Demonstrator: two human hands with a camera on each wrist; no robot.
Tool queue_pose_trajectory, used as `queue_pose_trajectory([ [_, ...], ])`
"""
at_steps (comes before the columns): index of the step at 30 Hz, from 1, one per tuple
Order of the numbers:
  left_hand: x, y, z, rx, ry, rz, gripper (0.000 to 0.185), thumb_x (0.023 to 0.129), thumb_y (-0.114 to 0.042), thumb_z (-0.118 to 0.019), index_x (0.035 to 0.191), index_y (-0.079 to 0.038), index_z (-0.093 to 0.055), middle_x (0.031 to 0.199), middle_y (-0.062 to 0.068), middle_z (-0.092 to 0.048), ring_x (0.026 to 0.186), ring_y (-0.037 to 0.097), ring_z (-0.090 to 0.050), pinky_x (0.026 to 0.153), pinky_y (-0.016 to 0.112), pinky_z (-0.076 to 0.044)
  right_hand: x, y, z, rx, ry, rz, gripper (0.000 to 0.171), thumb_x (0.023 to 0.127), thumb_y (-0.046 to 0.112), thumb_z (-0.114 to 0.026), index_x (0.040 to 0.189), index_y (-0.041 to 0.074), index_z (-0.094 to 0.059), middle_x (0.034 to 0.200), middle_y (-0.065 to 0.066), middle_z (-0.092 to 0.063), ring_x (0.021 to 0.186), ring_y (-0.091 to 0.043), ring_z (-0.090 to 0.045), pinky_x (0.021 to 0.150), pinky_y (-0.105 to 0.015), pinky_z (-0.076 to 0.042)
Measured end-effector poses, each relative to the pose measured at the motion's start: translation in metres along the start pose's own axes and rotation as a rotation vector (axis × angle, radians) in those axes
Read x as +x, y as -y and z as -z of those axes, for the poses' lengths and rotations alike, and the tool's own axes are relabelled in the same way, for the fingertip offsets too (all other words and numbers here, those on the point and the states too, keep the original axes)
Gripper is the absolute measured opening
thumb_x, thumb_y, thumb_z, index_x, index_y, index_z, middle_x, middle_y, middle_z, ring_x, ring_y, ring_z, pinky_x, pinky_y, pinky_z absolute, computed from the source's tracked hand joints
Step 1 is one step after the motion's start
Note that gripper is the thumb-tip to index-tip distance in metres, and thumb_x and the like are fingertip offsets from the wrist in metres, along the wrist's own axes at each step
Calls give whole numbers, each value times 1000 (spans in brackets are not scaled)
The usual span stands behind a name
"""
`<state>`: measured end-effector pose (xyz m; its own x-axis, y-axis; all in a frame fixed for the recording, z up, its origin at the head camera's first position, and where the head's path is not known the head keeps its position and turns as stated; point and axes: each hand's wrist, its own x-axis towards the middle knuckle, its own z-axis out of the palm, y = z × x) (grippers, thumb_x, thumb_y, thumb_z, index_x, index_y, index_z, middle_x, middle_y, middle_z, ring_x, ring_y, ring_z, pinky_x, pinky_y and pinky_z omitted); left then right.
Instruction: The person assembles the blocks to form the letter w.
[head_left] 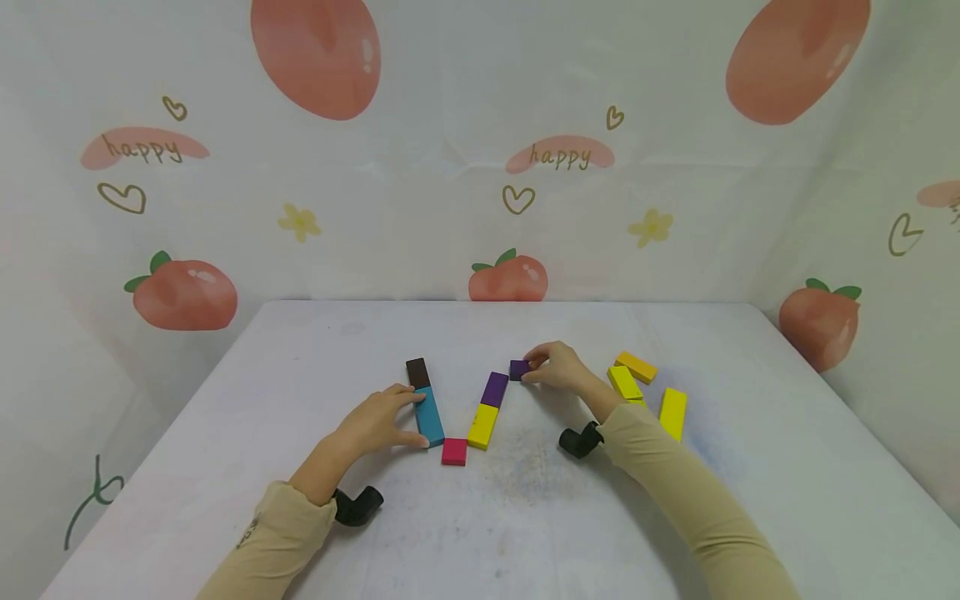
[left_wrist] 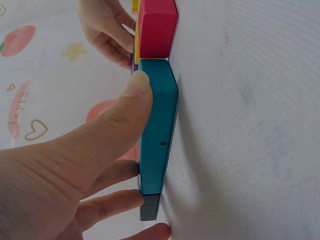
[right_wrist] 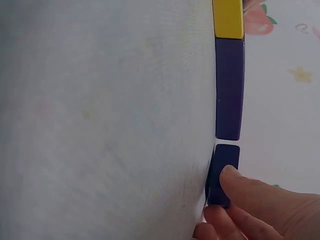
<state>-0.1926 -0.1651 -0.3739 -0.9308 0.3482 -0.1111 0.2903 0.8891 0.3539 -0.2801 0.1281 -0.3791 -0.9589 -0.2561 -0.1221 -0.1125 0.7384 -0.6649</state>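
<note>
**Both hands on the block line, one at each end**

Take the pink square block (head_left: 453, 451) as the landmark, low in the middle of the white table (head_left: 300, 350). Up and to its left runs the teal block (head_left: 429, 416), long axis pointing away from the person, a dark brown block (head_left: 417, 372) capping its far end. The left hand (head_left: 378, 422) is on it, thumb pressed on one long edge, fingers curled along the other.

Up and to the right of the pink square go a yellow block (head_left: 483, 426), then a long purple block (head_left: 495, 389), then the small purple block (head_left: 518, 369), pinched in the fingertips of the right hand (head_left: 558, 367), the nearer hand by far. Further right lie three loose yellow blocks (head_left: 672, 412), untouched.

The right wrist view gives what the head view cannot: a thin gap between the small purple block (right_wrist: 223, 172) and its long neighbour (right_wrist: 229, 87). The left wrist view shows teal (left_wrist: 156, 125) butted up against pink (left_wrist: 157, 27).
</note>
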Motion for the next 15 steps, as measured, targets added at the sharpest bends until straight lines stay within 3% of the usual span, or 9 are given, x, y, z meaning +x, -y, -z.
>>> queue_pose_trajectory([
  [15,0,1,-1,-2,-1,0,73,73,-39,-77,133,-7,-51,139,19,-45,122,42,-47,99,53,-44,3,-2,-2,0,9,-17,38,82,15,-71,116,3,-63,101,-13,-65,84,-20,-54,70,-24,-48],
])
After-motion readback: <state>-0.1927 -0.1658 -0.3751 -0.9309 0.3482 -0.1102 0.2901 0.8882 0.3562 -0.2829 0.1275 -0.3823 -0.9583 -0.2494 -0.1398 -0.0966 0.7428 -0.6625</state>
